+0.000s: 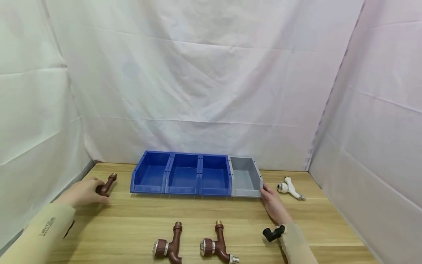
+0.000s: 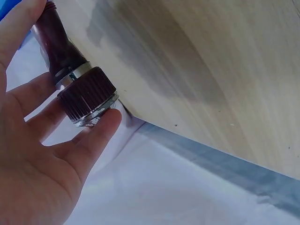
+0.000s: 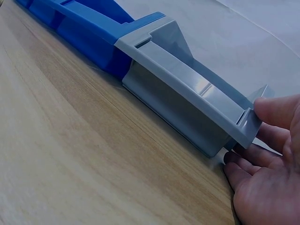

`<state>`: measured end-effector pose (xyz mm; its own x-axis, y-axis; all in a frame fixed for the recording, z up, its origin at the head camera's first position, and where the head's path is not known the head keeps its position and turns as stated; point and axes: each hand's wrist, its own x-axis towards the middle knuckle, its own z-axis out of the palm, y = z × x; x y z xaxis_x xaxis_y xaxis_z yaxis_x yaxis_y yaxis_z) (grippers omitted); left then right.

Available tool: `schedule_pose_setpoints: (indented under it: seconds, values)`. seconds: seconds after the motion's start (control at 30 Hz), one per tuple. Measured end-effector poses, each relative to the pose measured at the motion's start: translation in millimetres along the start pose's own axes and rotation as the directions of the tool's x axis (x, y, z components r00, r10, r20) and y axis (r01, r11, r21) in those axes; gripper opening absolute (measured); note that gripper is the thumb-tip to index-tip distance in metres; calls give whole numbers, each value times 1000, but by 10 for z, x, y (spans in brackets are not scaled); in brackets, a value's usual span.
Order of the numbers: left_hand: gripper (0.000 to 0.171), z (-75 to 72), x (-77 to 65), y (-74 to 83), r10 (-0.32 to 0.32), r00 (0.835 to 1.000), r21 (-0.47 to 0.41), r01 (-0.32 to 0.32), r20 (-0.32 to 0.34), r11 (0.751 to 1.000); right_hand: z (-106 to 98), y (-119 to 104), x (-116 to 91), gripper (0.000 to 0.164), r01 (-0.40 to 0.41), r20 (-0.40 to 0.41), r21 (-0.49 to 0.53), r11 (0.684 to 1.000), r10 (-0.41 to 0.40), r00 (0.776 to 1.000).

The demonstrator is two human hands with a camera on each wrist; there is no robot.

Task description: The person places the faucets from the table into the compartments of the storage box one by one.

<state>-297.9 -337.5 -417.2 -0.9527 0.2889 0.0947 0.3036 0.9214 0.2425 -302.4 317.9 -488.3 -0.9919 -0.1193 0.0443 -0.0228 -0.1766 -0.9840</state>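
At the left of the table my left hand (image 1: 82,192) holds a brown tap (image 1: 107,184). In the left wrist view its ribbed knob (image 2: 89,96) with a silvery end lies between my fingers, and the spout end is partly cut off. My right hand (image 1: 274,203) grips the front right corner of a grey bin (image 1: 246,192). Seen from the right wrist, the thumb (image 3: 269,111) lies on the bin's edge and the other fingers are curled beneath it. Joined to the grey bin's left is a row of blue bins (image 1: 182,190).
Two more brown taps (image 1: 176,242) (image 1: 221,242) lie near the front of the wooden table (image 1: 132,227). A white tap (image 1: 290,189) lies right of the bins. White cloth (image 1: 197,91) hangs behind and at both sides.
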Motion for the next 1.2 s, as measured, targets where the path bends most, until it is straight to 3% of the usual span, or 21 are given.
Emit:
schedule_pose_setpoints:
  seconds: [0.2,0.47,0.67,0.93,1.2]
  values:
    - [55,-47,0,194,12,1000,-33,-12,4,999,-69,-36,-67,56,-3,-31,-9,1000,3,1000]
    - [34,-107,92,238,19,1000,-21,-19,-6,1000,-85,-70,-26,55,15,-11,6,1000,-15,1000]
    - [39,-192,131,252,58,998,3,-58,-3,998,-93,-88,1,56,12,-9,20,1000,-12,1000]
    - [40,-254,75,258,48,999,10,-48,20,999,-42,-71,54,55,10,0,10,1000,-10,1000]
    - [43,-327,85,306,91,996,2,-91,23,996,-16,-6,16,56,-3,-1,13,1000,3,1000]
